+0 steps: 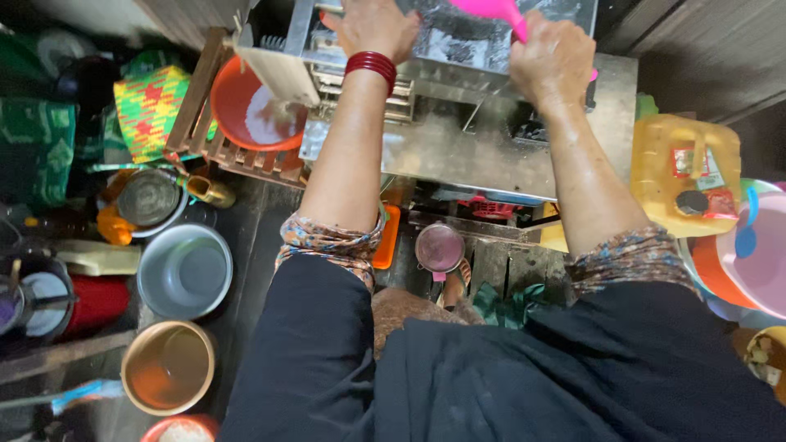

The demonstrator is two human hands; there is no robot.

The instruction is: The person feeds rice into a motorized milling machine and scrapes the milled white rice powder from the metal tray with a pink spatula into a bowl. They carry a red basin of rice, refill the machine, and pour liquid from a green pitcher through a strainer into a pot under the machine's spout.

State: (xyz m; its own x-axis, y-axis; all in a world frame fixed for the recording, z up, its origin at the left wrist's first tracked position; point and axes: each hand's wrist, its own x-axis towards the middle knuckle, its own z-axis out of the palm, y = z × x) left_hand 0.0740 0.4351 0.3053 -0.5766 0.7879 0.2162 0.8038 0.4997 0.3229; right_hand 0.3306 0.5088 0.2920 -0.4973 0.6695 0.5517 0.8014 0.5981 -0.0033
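My right hand (550,61) is closed round the handle of a pink plastic scoop (495,11), held over the top of a metal stove stand (458,151). My left hand (372,29) rests on the far part of that metal stand, fingers spread, with red bangles (371,65) on the wrist. What lies under the left palm is hidden at the frame's top edge. Both forearms reach forward from patterned sleeves over a dark garment.
An orange basin (246,110) sits on a wooden rack (205,131) at the left. On the floor stand a grey bowl (184,270), an orange-brown bowl (168,367) and a small lidded pot (440,247). A yellow jerrycan (684,172) and a pink basin (757,258) are at the right.
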